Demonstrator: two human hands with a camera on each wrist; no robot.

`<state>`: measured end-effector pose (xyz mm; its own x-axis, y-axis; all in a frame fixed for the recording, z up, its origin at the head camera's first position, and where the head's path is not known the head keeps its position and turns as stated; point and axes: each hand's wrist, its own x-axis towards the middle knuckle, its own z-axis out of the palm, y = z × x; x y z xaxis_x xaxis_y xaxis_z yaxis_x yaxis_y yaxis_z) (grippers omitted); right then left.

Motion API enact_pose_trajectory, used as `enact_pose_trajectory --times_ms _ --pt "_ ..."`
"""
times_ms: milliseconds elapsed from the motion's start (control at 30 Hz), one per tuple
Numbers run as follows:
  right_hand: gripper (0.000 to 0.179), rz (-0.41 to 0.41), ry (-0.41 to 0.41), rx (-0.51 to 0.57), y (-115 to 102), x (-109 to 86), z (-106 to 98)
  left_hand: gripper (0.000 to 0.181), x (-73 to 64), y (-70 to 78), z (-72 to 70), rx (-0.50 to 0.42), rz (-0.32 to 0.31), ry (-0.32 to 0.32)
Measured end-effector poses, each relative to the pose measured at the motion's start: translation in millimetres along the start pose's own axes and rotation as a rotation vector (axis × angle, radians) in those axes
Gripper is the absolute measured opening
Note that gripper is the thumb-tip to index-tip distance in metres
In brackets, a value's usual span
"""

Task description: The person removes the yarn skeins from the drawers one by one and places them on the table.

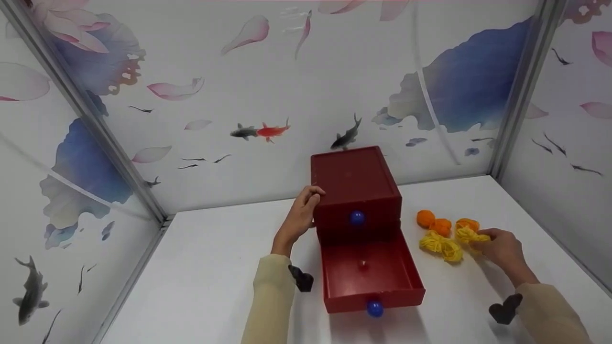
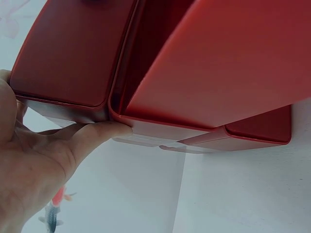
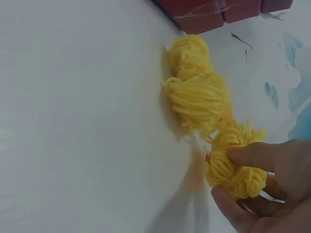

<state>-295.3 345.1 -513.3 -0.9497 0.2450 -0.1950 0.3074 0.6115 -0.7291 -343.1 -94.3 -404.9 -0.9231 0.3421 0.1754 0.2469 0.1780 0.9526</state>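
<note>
A dark red drawer box [image 1: 354, 174] stands on the white table, its lower drawer [image 1: 373, 298] pulled out and its upper drawer closed. Each drawer front carries a blue knob. My left hand [image 1: 302, 212] grips the box at its upper left side; the left wrist view shows the thumb [image 2: 104, 131] against the side wall. To the right of the box, my right hand [image 3: 272, 179] pinches a yellow yarn ball [image 3: 235, 162] between thumb and fingers. Two more yellow yarn balls [image 3: 199, 99] lie beside it. Behind them are several orange yarn balls [image 1: 425, 219].
The white tabletop [image 1: 215, 272] extends to the left of the box. Printed panels [image 1: 272, 95] with fish and petals enclose the back and both sides, joined by metal posts [image 1: 521, 91]. The open drawer juts toward the front between my two arms.
</note>
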Motion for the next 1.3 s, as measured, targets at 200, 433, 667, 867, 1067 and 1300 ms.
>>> enact_pose_trajectory --times_ms 200,433,667,867,1067,1300 --pt "0.058 0.028 -0.017 0.027 -2.2 -5.1 5.4 0.024 -0.3 0.7 -0.5 0.009 -0.005 0.010" --pt "0.064 -0.045 0.039 -0.046 -20.2 -20.2 8.8 0.025 -0.2 1.1 -1.6 0.028 0.002 0.009" --pt "0.063 -0.137 0.074 -0.040 -48.9 -44.8 13.3 0.025 0.3 1.5 -0.3 0.029 -0.004 0.010" --pt "0.062 -0.241 0.083 0.020 -77.2 -82.2 21.8 0.024 0.6 0.8 0.1 0.028 -0.003 0.010" --pt "0.060 -0.303 0.091 0.087 -99.2 -117.1 26.0 0.025 -0.1 0.9 0.4 0.030 0.006 0.008" --pt "0.046 -0.265 0.000 0.211 -120.7 -153.0 35.7 0.025 -0.6 1.3 0.1 0.036 0.008 0.012"
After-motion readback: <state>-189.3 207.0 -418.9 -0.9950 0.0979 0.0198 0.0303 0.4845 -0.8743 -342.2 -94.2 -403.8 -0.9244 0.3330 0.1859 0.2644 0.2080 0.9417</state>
